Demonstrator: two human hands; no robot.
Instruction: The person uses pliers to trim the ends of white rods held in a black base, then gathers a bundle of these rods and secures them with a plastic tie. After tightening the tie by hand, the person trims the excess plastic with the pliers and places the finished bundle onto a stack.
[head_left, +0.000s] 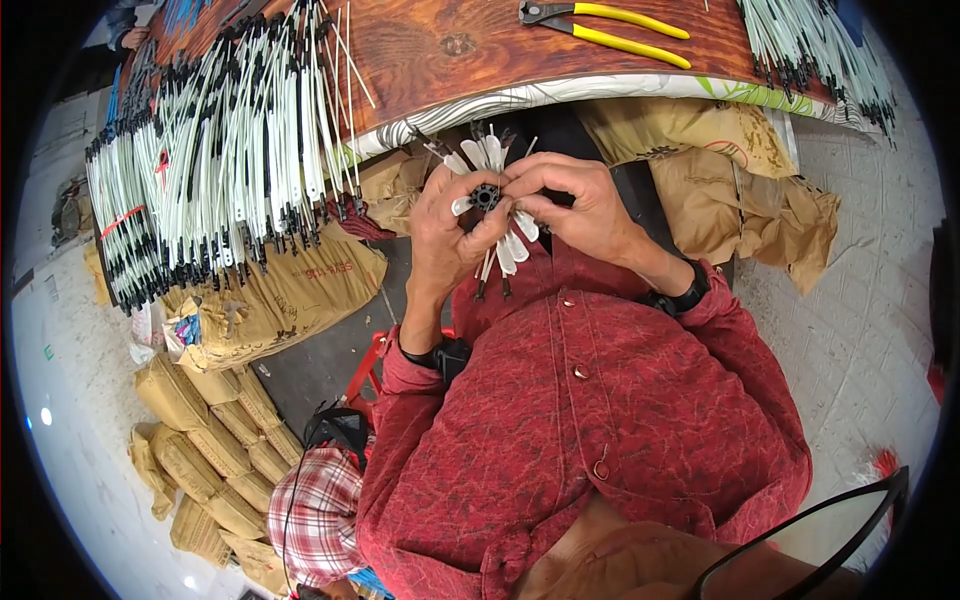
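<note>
The person has both hands brought together just off the near edge of the wooden table [430,50], over the lap, around a small round black hub [486,197] with white strips [516,247] fanning out from it. The left hand [447,228] has its grip wrapped about the hub and some of the strips, fingers above and thumb below, with the hub's face turned up. The right hand [585,200] has thumb and forefinger in a pinch at the hub's right edge, though from here I can't tell which strip, if any, is caught between them. To my eye the step in hand is fitting or settling strips around the hub, as several stick out above and below the fingers. What the next move calls for, I'd judge, is a steady left hand while the right works a strip into line at the rim without knocking its neighbours askew, and then perhaps a small turn of the hub. A great heap of pale rods with dark ends [240,140] lies on the left of the table, another bunch [805,50] lies at its far right, and the pincers [630,48], yellow-handled, lie between them, with neither hand near
</note>
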